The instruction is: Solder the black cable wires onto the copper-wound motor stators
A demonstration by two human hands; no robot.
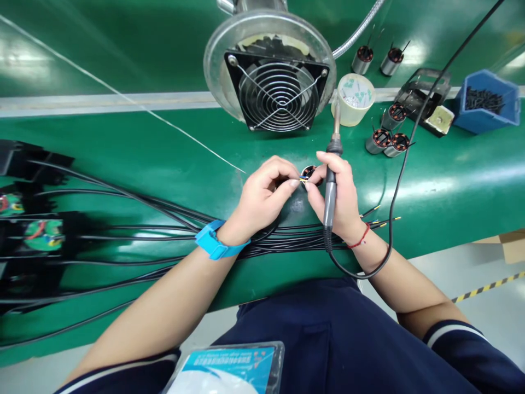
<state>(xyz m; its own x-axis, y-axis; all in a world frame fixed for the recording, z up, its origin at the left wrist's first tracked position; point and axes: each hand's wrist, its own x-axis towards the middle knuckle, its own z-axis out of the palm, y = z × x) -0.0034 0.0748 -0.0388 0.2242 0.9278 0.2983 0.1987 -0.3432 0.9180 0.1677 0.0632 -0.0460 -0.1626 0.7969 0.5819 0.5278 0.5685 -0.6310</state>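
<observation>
My left hand [268, 191], with a blue strap [215, 239] at its wrist, pinches thin coloured wires [303, 179] between thumb and fingertips. My right hand [338, 189] meets it at the same wires, its thumb and index finger touching or nearly touching them. A soldering iron [330, 191] lies held in my right hand, tip pointing up and away. Just beyond the fingertips is a round motor stator [309, 172], partly hidden by them. Several black cables [295, 241] run beneath both wrists.
A fume fan [282, 93] hangs ahead. To the right are a tape roll [356, 98], several metal stators [378, 140], an iron stand with sponge [439, 120] and a blue bin [488, 104] of black parts. Black housings [43, 235] lie left; the iron's cord [392, 219] loops around the right wrist.
</observation>
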